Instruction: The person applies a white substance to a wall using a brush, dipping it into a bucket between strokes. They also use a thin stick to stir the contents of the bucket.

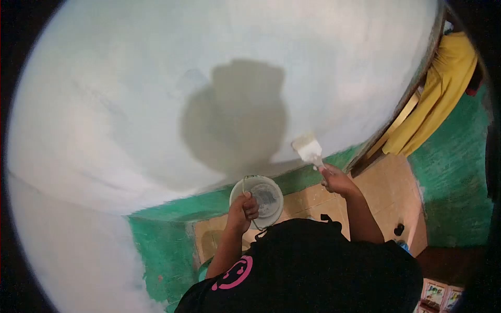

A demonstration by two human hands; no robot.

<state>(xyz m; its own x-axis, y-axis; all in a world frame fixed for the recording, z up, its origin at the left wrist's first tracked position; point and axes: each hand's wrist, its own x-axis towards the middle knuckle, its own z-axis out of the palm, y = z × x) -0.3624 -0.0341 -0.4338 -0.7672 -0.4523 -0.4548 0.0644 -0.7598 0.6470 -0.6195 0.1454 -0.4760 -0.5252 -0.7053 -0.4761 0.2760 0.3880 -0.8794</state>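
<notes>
My left hand [244, 210] is closed round the thin handle of a white bucket [277, 201], which hangs below it. Greyish-white paint shows inside the bucket. In my right hand [336, 180] is a paintbrush [309, 148], gripped by its handle, with white paint on it. The bristles point up and left and lie against or very near the wall [334, 94]; contact is hard to tell. White paint covers most of that wall, with a green strip [203, 202] along its bottom.
A yellow cloth [438, 88] hangs at the right beside a wooden frame. Green wall [454, 172] continues behind it. Tan floor tiles [386, 182] lie below. A small black object [399, 229] rests on the floor at the right. Shadows fall on the white wall.
</notes>
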